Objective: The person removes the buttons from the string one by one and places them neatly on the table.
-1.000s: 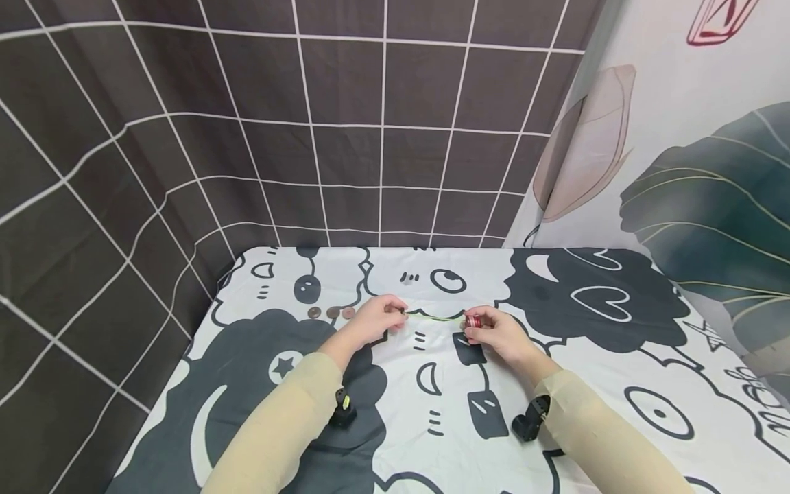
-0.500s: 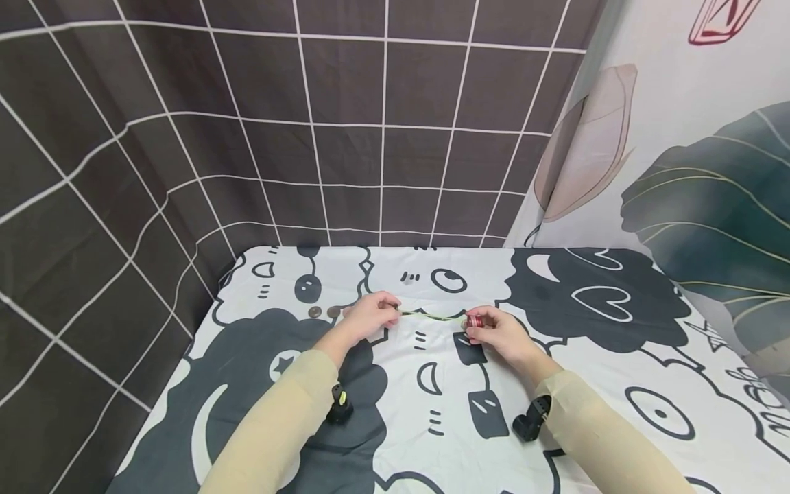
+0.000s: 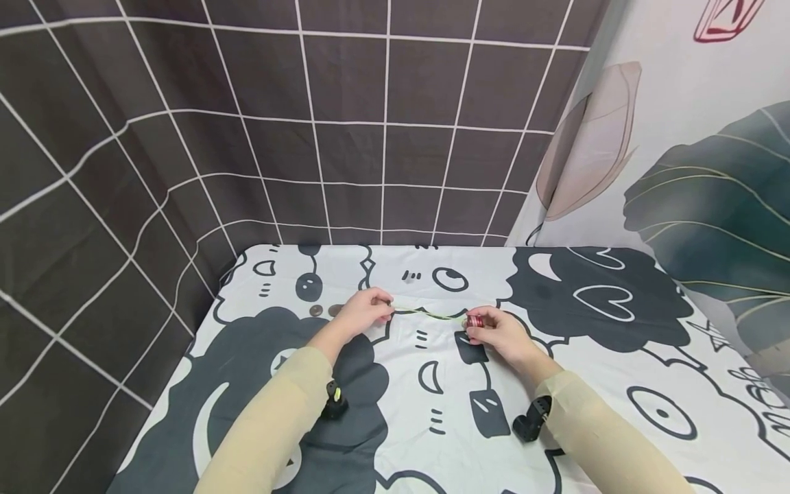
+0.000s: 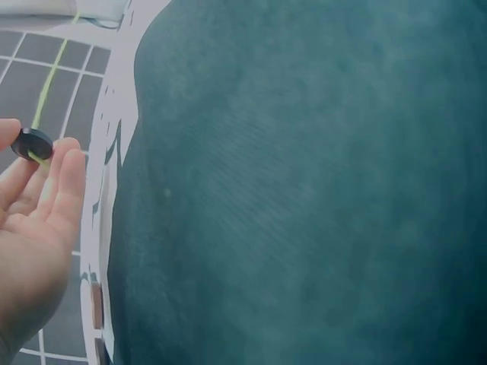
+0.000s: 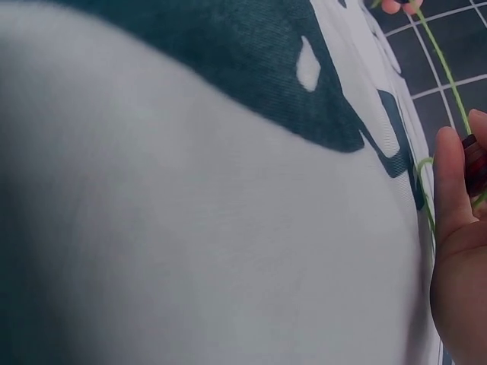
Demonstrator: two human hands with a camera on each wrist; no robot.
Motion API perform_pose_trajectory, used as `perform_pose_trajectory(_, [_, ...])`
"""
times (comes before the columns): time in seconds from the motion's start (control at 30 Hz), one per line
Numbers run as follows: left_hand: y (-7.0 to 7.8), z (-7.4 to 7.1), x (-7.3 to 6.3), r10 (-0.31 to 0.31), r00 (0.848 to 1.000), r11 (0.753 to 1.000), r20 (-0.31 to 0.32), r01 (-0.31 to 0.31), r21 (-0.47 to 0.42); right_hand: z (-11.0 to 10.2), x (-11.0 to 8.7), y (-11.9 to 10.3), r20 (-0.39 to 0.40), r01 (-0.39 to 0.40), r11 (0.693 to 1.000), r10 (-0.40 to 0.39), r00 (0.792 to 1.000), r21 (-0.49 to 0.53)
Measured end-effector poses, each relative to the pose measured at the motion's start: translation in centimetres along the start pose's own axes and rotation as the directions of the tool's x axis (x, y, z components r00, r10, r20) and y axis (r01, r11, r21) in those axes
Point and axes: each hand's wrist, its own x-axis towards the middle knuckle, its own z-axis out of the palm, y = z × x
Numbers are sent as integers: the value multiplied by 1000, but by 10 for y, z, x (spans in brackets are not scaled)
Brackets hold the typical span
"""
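Observation:
In the head view my left hand [image 3: 361, 317] and right hand [image 3: 503, 336] are apart over the cloth, with a thin green cord [image 3: 426, 313] stretched between them. My left fingers pinch a dark, flat round bead [image 4: 32, 144]. The cord [image 4: 47, 95] passes through this bead, and a short tail shows below it. My right thumb and fingers grip a small stack of red and dark round beads [image 3: 474, 321] at the cord's other end. The right wrist view shows only part of the stack [image 5: 475, 163], beside a loop of cord [image 5: 423, 169].
Two brown round discs [image 3: 316, 311] [image 3: 334, 310] lie on the cloth left of my left hand. A black-and-white cartoon cloth [image 3: 457, 432] covers the table. A dark gridded curtain [image 3: 345, 151] hangs behind and to the left, a leaf-print curtain [image 3: 679, 185] to the right.
My left hand has slid left and slightly away from me with the dark bead, so the cord span is longer. It now covers a reddish disc seen earlier. The right hand stays nearly still.

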Motion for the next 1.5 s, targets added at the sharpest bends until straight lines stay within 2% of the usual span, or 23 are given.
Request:
perform_pose_trajectory(0.23, [-6,-2,-1,0,1000,1000,-7,0,-4,0,-1,0,-4,3,1000,-3,1000,-3])
perform_pose_trajectory(0.53, [-6,-6,-4,-2,1000,1000,-24,2,4,1,-1,-1,-9,-15,1000,15,1000,9])
perform_pose_trajectory(0.77, [-11,-10,-2,-25,998,999,-49,27,33,-1,-2,1,-2,2,1000,-2,1000,4])
perform_pose_trajectory(1.03, [-11,-16,-4,6,996,996,-91,2,88,-2,-2,1,-10,-4,1000,4,1000,20])
perform_pose_trajectory(1.23, [-14,-17,-7,-5,994,992,-113,19,123,-1,-2,1,0,-6,1000,6,1000,10])
perform_pose_trajectory(1.5, [-15,-24,0,-38,977,989,-211,67,130,-7,0,3,-16,-33,999,33,999,18])
